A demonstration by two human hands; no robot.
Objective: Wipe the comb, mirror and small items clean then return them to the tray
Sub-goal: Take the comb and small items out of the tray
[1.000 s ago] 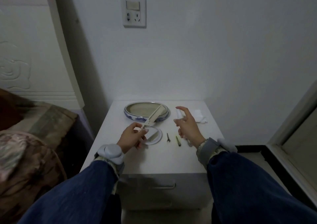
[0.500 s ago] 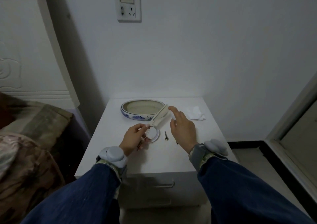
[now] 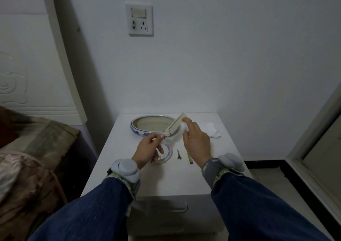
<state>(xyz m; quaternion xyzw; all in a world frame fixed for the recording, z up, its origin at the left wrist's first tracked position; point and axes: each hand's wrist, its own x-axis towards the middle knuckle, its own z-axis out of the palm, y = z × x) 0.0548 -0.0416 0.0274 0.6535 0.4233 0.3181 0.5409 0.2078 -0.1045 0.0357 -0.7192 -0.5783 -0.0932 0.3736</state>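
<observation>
A cream comb (image 3: 174, 127) slants up to the right over the rim of the blue-and-white oval tray (image 3: 137, 130). My left hand (image 3: 146, 151) pinches the comb's lower end. My right hand (image 3: 197, 142) holds a small white thing (image 3: 185, 125) against the comb's upper part; whether it is a wipe or a bottle I cannot tell. A round white mirror (image 3: 167, 156) lies on the nightstand, partly hidden by my left hand. Something reddish-brown (image 3: 156, 153) sits under that hand's fingers. Right of the mirror lie a dark hair clip (image 3: 178, 154) and a thin yellowish item (image 3: 190, 158).
A crumpled white tissue (image 3: 212, 130) lies at the back right of the white nightstand (image 3: 166, 181), which stands against the wall. A bed with a blanket (image 3: 27, 157) is on the left, a door frame (image 3: 313, 139) on the right. A wall socket (image 3: 139, 20) hangs above.
My right hand has moved left and forward from above the small items to the comb, bringing the white thing against it. The left hand has kept its hold on the comb.
</observation>
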